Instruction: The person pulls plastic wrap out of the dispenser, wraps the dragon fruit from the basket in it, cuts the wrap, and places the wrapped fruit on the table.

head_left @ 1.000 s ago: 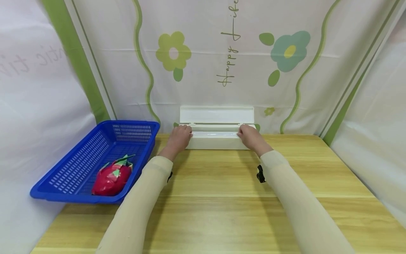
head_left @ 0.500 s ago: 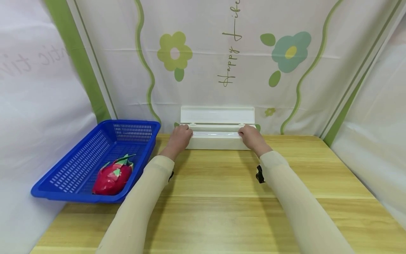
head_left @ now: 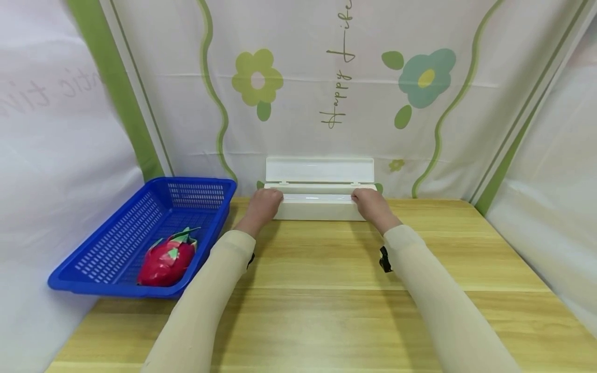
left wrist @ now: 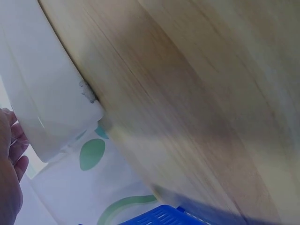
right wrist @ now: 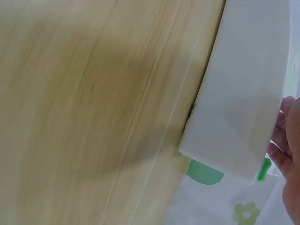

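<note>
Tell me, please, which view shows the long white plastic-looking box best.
The head view: it shows the long white plastic-looking box nearly whole, white lid raised, with the left hand and right hand covering parts. The left wrist view shows only its left part; the right wrist view, only its right.

White box (head_left: 319, 211), blue basket (head_left: 112, 291), red-and-green dragon fruit (head_left: 164, 265), yellowish wood-grain table (head_left: 322, 316), white flower-patterned cloth (head_left: 303, 124), cream sleeves (head_left: 198, 305)

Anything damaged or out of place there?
Yes: in the left-wrist view, a ragged gray patch marks the lower edge of the white hinged-lid box; smudge or chip, I can't tell. The blue plastic basket also seems to overhang the left edge of the wood-grain table.
</note>
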The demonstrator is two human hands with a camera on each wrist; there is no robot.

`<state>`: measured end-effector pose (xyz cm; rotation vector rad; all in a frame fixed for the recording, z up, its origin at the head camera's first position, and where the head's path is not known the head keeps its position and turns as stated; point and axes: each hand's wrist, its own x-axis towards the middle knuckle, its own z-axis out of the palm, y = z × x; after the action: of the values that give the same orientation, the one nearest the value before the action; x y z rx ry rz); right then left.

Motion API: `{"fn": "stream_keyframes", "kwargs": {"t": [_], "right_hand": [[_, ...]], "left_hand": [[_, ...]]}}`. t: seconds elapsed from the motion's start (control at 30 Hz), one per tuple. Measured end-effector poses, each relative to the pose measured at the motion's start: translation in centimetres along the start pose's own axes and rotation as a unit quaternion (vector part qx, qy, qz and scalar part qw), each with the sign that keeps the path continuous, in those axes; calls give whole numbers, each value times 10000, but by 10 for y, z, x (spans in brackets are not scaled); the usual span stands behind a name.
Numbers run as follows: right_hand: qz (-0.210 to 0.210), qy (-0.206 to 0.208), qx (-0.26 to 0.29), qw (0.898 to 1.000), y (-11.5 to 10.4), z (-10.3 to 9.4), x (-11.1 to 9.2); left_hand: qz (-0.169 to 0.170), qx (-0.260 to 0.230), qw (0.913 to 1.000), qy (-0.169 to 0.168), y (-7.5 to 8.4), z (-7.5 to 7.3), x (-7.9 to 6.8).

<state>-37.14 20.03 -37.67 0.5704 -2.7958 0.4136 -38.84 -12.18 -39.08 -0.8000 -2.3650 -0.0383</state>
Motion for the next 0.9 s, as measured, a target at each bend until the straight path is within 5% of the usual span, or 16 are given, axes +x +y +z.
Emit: {"fn": "stream_keyframes", "kwargs": {"t": [0.27,0.6,0.9], "right_hand": [[-741,684,-155,9948,8,5,-7],[-1750,1713,-623,9675,20,15,-11],[-2167,1853,-1083,9524,20,11,-16]], "left_hand": [[21,-76,9999,142,-2,2,-4],[143,44,9992,370,-3,1,-9],[232,86,9977,630,0,-5,-15]]}}
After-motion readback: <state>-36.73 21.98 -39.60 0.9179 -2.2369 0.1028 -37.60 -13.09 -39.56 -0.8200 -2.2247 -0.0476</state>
